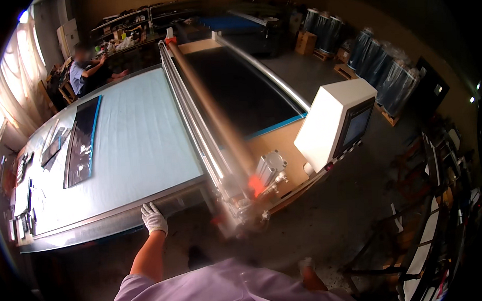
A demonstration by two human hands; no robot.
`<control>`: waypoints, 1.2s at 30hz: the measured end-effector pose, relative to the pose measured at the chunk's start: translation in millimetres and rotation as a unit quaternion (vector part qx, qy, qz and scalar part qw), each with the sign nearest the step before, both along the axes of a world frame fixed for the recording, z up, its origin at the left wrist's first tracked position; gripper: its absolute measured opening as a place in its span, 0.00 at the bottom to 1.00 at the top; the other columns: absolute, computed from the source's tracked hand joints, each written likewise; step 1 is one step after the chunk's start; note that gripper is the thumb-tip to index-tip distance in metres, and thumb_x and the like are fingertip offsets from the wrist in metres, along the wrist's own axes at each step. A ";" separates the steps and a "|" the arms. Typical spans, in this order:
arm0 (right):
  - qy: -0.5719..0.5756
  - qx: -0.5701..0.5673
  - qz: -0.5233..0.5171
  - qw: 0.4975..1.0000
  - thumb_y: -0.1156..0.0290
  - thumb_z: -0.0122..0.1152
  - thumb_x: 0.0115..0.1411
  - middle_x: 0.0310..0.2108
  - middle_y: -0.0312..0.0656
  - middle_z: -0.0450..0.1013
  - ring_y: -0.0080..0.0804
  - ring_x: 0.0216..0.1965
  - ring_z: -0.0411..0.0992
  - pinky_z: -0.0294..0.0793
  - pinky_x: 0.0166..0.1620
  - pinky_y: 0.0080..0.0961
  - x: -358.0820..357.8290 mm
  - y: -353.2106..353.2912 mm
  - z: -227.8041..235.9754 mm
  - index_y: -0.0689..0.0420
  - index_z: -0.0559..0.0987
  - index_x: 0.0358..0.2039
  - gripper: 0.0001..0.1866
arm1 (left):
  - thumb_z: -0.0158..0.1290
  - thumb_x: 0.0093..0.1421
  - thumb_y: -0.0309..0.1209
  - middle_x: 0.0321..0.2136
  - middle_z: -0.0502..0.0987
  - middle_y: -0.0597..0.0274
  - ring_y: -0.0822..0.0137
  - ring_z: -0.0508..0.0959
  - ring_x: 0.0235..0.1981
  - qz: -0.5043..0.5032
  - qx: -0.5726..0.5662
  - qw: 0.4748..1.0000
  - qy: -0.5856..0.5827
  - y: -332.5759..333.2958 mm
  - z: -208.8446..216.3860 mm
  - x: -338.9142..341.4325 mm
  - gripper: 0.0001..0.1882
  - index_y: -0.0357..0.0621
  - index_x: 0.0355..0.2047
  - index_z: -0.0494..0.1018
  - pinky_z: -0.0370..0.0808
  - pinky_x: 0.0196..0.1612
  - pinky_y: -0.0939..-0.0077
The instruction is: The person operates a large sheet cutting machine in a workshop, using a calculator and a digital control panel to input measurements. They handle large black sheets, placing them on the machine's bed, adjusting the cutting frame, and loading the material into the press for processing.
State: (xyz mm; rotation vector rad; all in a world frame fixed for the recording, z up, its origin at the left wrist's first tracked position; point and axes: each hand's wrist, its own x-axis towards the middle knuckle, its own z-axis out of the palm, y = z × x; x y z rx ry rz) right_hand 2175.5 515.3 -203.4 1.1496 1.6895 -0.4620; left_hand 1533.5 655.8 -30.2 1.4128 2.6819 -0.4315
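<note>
My left hand (154, 219), in a white knit glove, lies with its fingers stretched over the metal front edge (109, 214) of a large pale table (138, 139). It holds nothing. My right hand (306, 263) hangs low by my body, small and dim, and its fingers cannot be made out. Just right of the table runs a long machine with a brown roller (206, 98), metal rails and a blurred near end with a red part (256, 185). Beyond the roller lies a black sheet (230, 92) with a blue edge.
A white control box (328, 125) with a screen stands at the machine's right. Dark film strips (82, 141) lie on the table. A person (81, 71) sits at the far left. Wrapped rolls (391, 82) stand on pallets; a cluttered rack (427, 223) fills the right.
</note>
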 end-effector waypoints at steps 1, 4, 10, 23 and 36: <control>0.075 0.103 -0.250 0.960 0.61 0.61 0.57 0.54 0.45 0.75 0.47 0.53 0.75 0.74 0.52 0.39 9.8 0.3 -3.9 0.52 0.77 0.55 0.24 | 0.54 0.62 0.46 0.70 0.47 0.35 0.39 0.52 0.70 0.002 -0.010 1.000 0.001 10.0 -14.2 4.1 0.48 0.34 0.71 0.43 0.54 0.69 0.54; 0.205 0.271 -0.664 0.666 0.62 0.61 0.54 0.51 0.47 0.76 0.47 0.51 0.76 0.74 0.51 0.37 37.6 -5.5 -30.3 0.53 0.79 0.52 0.24 | 0.52 0.64 0.41 0.64 0.62 0.36 0.45 0.69 0.61 -0.045 -0.037 0.998 0.017 41.6 0.0 56.4 0.39 0.32 0.68 0.52 0.67 0.59 0.59; 0.215 0.207 -0.405 0.864 0.66 0.55 0.58 0.43 0.44 0.77 0.38 0.50 0.74 0.71 0.51 0.38 -13.4 18.9 -34.0 0.54 0.82 0.41 0.13 | 0.52 0.60 0.38 0.45 0.81 0.52 0.53 0.81 0.47 -0.136 -0.047 0.987 0.067 39.8 3.4 38.9 0.12 0.49 0.36 0.84 0.75 0.42 0.63; 0.067 0.103 0.013 0.992 0.60 0.63 0.54 0.47 0.34 0.77 0.39 0.54 0.72 0.71 0.50 0.38 48.6 -7.7 -83.9 0.40 0.81 0.44 0.15 | 0.64 0.53 0.49 0.35 0.84 0.60 0.59 0.84 0.41 -0.157 -0.062 0.985 0.042 40.1 26.7 41.3 0.16 0.52 0.34 0.84 0.79 0.38 0.63; 0.063 0.048 -0.010 0.997 0.62 0.53 0.64 0.54 0.36 0.74 0.37 0.59 0.68 0.70 0.55 0.41 31.3 8.8 -49.6 0.43 0.80 0.47 0.13 | 0.65 0.50 0.49 0.36 0.84 0.60 0.59 0.84 0.41 -0.150 -0.074 0.985 0.038 46.5 36.9 39.8 0.17 0.54 0.35 0.84 0.79 0.40 0.63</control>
